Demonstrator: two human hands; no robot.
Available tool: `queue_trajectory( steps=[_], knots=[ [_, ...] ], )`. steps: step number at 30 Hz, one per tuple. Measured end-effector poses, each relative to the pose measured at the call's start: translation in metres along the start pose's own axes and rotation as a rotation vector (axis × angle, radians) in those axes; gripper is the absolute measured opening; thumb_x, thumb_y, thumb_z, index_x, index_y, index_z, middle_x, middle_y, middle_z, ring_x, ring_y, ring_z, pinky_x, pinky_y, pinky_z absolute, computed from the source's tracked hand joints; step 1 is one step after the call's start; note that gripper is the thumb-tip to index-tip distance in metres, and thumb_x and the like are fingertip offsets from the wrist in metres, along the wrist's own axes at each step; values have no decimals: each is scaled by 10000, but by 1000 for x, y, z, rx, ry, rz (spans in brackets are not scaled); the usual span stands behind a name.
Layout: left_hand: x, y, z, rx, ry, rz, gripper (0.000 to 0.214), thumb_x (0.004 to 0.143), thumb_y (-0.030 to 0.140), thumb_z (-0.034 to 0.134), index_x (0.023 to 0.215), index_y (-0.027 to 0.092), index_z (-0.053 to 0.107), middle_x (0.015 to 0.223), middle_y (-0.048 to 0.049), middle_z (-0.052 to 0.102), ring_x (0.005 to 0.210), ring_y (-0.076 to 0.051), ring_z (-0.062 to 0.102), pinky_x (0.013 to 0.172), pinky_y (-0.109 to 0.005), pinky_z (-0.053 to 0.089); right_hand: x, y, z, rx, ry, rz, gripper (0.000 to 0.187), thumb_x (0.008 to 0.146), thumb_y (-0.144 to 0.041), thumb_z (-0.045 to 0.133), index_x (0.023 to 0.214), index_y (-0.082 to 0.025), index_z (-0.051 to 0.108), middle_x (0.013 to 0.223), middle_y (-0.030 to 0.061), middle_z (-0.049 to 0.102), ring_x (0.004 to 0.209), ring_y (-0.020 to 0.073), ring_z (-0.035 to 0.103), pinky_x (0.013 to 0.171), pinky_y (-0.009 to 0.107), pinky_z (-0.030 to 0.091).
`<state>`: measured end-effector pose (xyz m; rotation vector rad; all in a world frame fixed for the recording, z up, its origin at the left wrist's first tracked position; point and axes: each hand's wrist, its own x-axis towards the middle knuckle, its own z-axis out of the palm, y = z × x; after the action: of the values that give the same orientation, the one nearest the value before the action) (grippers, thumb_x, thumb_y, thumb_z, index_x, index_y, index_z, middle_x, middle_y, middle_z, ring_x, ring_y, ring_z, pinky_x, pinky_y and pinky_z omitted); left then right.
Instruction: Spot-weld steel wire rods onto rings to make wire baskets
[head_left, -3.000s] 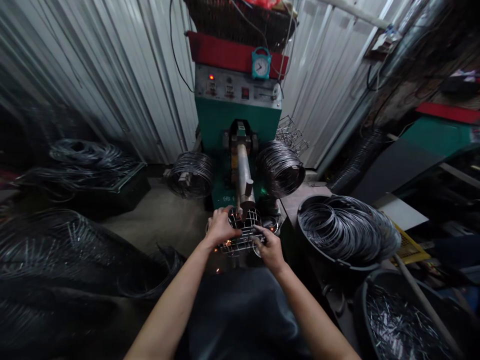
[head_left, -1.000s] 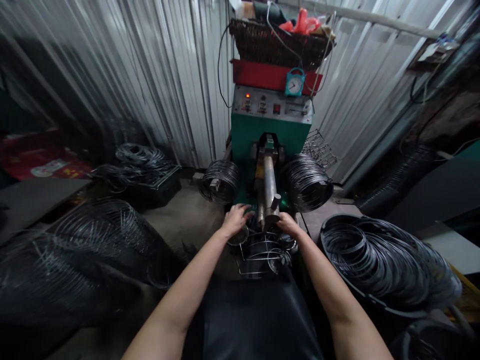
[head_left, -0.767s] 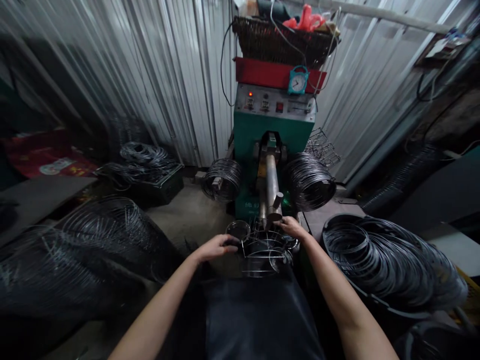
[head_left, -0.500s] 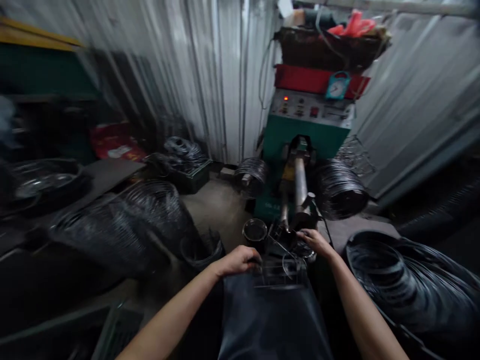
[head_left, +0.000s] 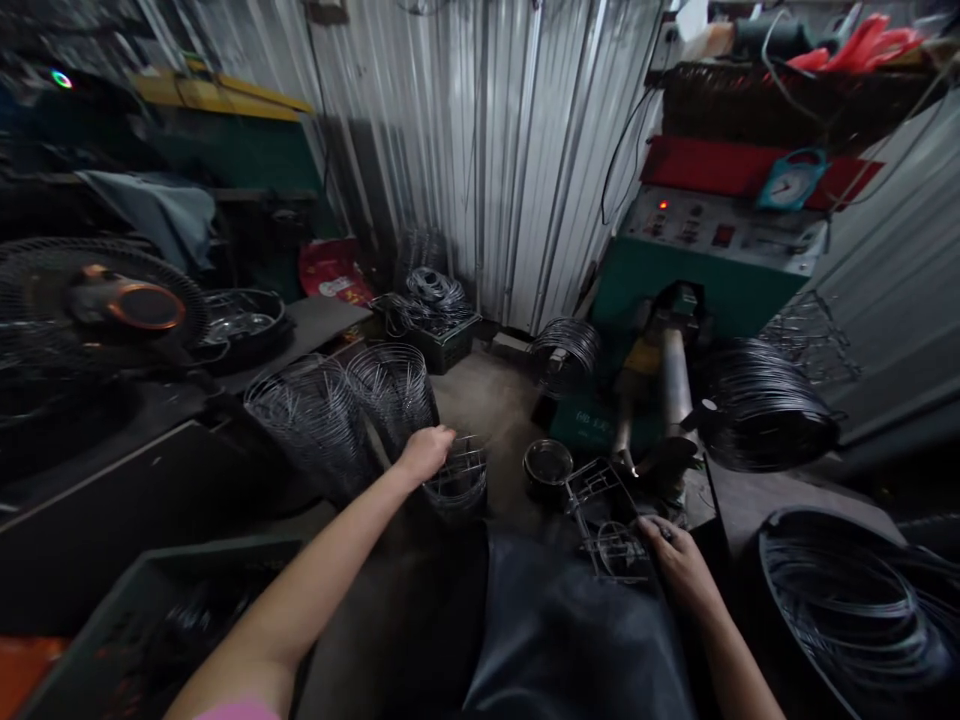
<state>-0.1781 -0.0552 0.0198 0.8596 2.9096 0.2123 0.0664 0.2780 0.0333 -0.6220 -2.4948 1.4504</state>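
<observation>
In the head view my right hand [head_left: 681, 562] is closed on the near right side of a wire frame [head_left: 598, 538]. This frame has straight bars and a round ring, and it tilts over a dark apron [head_left: 577, 630] on my lap. My left hand [head_left: 426, 454] reaches out to the left, its fingers curled together at the rim of a short stack of wire pieces [head_left: 459, 478]. What lies between those fingers is too small to make out. Just beyond the frame stands the spot welder's electrode arm [head_left: 677, 385], its lower tip [head_left: 624, 460] near the frame's far end.
The green welding machine [head_left: 712, 285] stands against the metal wall. A dark round tin [head_left: 547, 465] sits before it. Tall wire bundles [head_left: 307, 410] stand left, near a fan [head_left: 142, 305] and a green crate [head_left: 150, 600]. Wire coils [head_left: 847, 590] lie at right.
The view has swung left. My left hand has left the wire frame and moved left to the short wire stack. My right hand has drawn back from the welder tip, holding the frame.
</observation>
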Motion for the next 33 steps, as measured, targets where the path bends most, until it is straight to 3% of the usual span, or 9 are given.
queue_trajectory(
  steps=[3,6,8,11,18,24,28,31,33],
  knots=[
    [2,7,54,9,-25,-79,288,853,78,328,967,140,586,1008,-143,596,975,-230,564,820,-355,439,-19,2,7,11,-14,31,523,679,-670,539,716,-163,660,735,68,651,761,234,588,668,270,460],
    [6,16,103,-8,-125,-100,181,877,147,422,924,145,597,958,-96,618,923,-193,583,806,-346,462,-36,2,13,-6,-47,52,502,686,-659,540,665,-166,632,707,62,631,738,225,571,658,260,451],
    [10,19,125,-24,-188,-92,170,876,250,492,961,140,590,985,-69,614,914,-178,585,816,-372,476,-46,0,15,-23,-82,62,488,708,-644,527,652,-166,614,674,50,601,692,205,545,622,251,437],
    [18,16,142,-60,-253,-71,255,863,329,523,1037,150,571,1069,-67,591,955,-182,576,835,-402,484,-54,-7,16,-45,-122,72,481,736,-628,501,639,-166,592,630,33,554,632,178,500,573,241,410],
    [25,4,143,-197,-315,-102,276,861,329,526,1088,175,553,1118,-74,569,979,-191,569,832,-393,489,-54,-15,27,-57,-122,42,483,725,-637,494,637,-174,601,639,40,569,656,193,512,598,249,418],
    [17,13,131,-413,-251,-139,321,851,338,540,1119,161,537,1142,-82,561,1006,-208,563,854,-427,476,-69,-26,25,-33,-92,-8,458,741,-607,501,643,-174,614,631,33,567,640,185,515,589,247,416],
    [-8,44,118,-638,-137,-91,407,859,373,502,1211,167,499,1229,-129,553,1171,-237,488,990,-400,384,-88,-24,11,113,2,49,424,712,-594,562,648,-178,612,618,27,551,620,171,508,570,245,410],
    [-45,84,107,-850,-60,-13,520,927,452,237,1347,166,352,1316,-106,505,1237,-177,442,1002,-316,379,-97,-8,11,397,186,205,408,655,-603,616,694,-198,592,562,-3,500,518,136,463,475,233,377],
    [-71,110,100,-1236,4,49,621,916,506,94,1374,146,310,1355,-119,466,1258,-181,422,1003,-331,381,-102,10,20,584,228,340,415,640,-612,625,723,-210,562,509,-47,427,406,86,344,386,205,282]
  ],
)
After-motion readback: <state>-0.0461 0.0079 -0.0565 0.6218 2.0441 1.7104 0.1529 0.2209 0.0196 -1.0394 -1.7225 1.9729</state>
